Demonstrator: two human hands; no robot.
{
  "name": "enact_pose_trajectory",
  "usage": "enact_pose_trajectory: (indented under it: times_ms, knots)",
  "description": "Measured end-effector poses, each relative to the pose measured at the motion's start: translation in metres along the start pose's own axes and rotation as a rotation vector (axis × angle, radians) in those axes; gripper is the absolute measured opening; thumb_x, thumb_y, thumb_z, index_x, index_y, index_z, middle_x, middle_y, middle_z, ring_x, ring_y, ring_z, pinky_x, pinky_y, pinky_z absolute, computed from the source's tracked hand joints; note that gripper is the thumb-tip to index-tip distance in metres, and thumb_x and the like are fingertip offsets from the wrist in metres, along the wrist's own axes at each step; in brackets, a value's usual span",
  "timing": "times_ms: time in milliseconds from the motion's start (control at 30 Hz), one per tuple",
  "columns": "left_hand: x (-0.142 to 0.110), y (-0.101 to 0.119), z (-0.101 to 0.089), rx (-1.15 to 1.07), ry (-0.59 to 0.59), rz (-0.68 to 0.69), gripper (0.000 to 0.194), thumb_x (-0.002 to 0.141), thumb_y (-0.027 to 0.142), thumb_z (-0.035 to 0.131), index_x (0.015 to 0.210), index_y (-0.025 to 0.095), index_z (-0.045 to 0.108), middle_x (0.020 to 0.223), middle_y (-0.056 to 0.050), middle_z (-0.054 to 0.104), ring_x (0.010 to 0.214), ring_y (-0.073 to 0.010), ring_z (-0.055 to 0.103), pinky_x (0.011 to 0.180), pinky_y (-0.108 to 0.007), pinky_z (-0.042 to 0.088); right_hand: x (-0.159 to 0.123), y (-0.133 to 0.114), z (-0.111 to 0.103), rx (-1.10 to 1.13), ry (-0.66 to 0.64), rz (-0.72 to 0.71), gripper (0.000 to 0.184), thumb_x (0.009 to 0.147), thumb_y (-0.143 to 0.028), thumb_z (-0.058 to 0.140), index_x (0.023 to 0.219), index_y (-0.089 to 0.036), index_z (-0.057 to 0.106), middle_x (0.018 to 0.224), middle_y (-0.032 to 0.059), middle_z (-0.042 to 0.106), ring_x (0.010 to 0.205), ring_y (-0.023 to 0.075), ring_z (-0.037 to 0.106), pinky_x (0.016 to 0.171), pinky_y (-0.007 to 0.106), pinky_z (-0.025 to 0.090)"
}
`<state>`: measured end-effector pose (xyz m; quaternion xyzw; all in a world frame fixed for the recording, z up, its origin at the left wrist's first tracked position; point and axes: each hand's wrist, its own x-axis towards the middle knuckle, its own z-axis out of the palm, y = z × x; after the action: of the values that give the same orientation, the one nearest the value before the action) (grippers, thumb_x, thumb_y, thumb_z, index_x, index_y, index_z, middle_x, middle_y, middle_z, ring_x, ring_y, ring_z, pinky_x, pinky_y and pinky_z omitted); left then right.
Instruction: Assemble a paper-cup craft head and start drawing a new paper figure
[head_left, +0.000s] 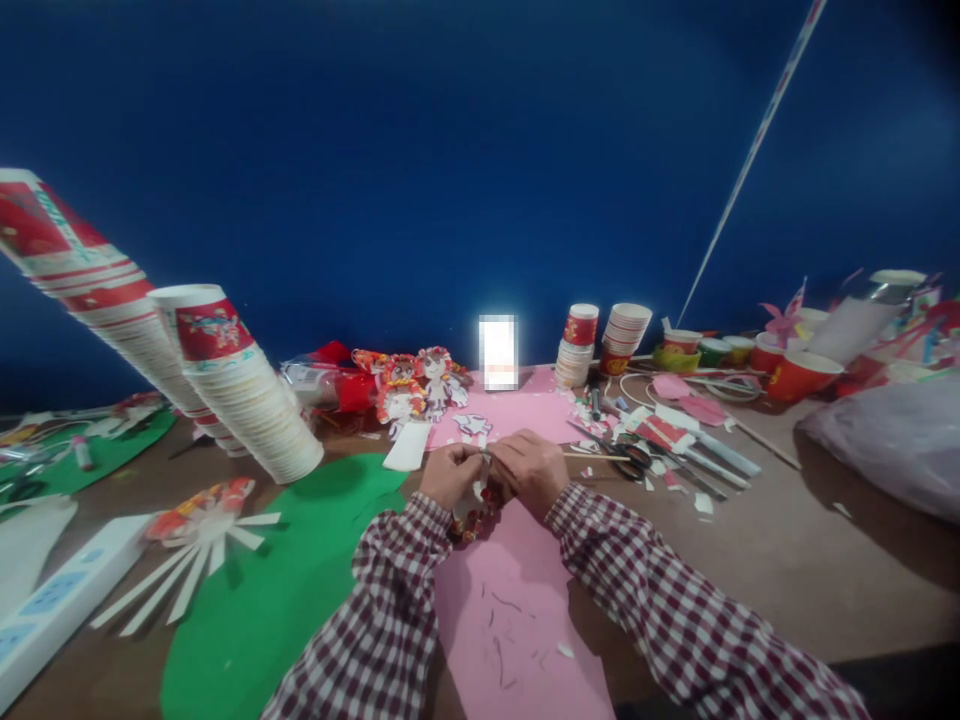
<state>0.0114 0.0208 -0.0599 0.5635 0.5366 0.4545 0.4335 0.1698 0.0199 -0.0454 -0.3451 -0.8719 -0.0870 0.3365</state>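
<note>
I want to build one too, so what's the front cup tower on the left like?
The front cup tower looks like paper cups nested upside down. Its top cup has a white end and a red side with a colourful picture; below are many whitish rims. It slants leftward towards its top in this picture. It stands by the green sheet, before a longer stack; I can't tell if they touch. No hand touches it.

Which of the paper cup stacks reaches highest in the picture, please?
The far-left stack; its top, at the picture's left edge, is above the front stack beside it and both small stacks further right.
</note>
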Motion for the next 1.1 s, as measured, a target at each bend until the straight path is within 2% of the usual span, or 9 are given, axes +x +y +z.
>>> enact_pose_trajectory:
  times_ms: [100, 200, 333, 533, 800, 1100]
  knots:
    - [-0.001, 0.002, 0.001, -0.063, 0.012, -0.034, 0.018, 0.064, 0.029, 0.056, 0.063, 0.012, 0.061, 0.053, 0.000, 0.058, 0.050, -0.0107, 0.052, 0.049, -0.021, 0.039, 0.000, 0.000, -0.001, -0.009, 0.006, -0.001, 0.014, 0.085, -0.021, 0.046, 0.090, -0.017, 0.059, 0.082, 0.0062, 0.061, 0.080, 0.0160, 0.050, 0.072, 0.027, 0.041]
    - [-0.002, 0.003, 0.002, -0.106, -0.005, -0.032, 0.031, 0.069, 0.040, 0.053, 0.061, 0.012, 0.058, 0.055, -0.002, 0.059, 0.053, -0.0118, 0.054, 0.051, -0.022, 0.041, 0.001, 0.000, -0.001, -0.026, -0.007, -0.002, 0.016, 0.087, -0.022, 0.044, 0.088, -0.016, 0.059, 0.081, 0.0067, 0.060, 0.079, 0.0162, 0.049, 0.072, 0.028, 0.040]
    - [-0.003, 0.004, 0.000, -0.002, -0.003, 0.003, 0.038, 0.070, 0.048, 0.052, 0.057, 0.012, 0.058, 0.051, 0.000, 0.057, 0.049, -0.0106, 0.051, 0.050, -0.021, 0.039, 0.001, -0.001, -0.002, -0.025, -0.022, -0.002, 0.016, 0.087, -0.023, 0.044, 0.083, -0.016, 0.058, 0.080, 0.0063, 0.059, 0.079, 0.0159, 0.049, 0.072, 0.027, 0.040]
    - [-0.003, 0.009, -0.001, 0.125, 0.019, 0.018, 0.034, 0.069, 0.045, 0.053, 0.063, 0.013, 0.063, 0.053, -0.001, 0.060, 0.050, -0.0117, 0.052, 0.047, -0.021, 0.038, 0.001, -0.002, -0.003, -0.010, -0.024, -0.013, 0.015, 0.086, -0.022, 0.045, 0.082, -0.016, 0.057, 0.081, 0.0060, 0.059, 0.078, 0.0156, 0.049, 0.072, 0.028, 0.040]
    - [-0.005, 0.012, 0.001, 0.093, 0.025, 0.029, 0.029, 0.069, 0.040, 0.053, 0.065, 0.013, 0.063, 0.053, -0.002, 0.061, 0.049, -0.0110, 0.052, 0.046, -0.020, 0.039, 0.000, 0.000, 0.002, 0.010, -0.006, 0.005, 0.016, 0.086, -0.022, 0.045, 0.078, -0.017, 0.057, 0.079, 0.0055, 0.059, 0.077, 0.0151, 0.050, 0.073, 0.028, 0.040]
    - [-0.006, 0.012, 0.003, 0.111, 0.049, 0.065, 0.027, 0.070, 0.037, 0.053, 0.066, 0.012, 0.063, 0.051, -0.001, 0.059, 0.046, -0.0104, 0.050, 0.044, -0.020, 0.037, 0.001, 0.001, 0.000, 0.083, 0.011, 0.030, 0.018, 0.087, -0.023, 0.042, 0.087, -0.017, 0.059, 0.081, 0.0051, 0.061, 0.079, 0.0154, 0.051, 0.074, 0.028, 0.041]
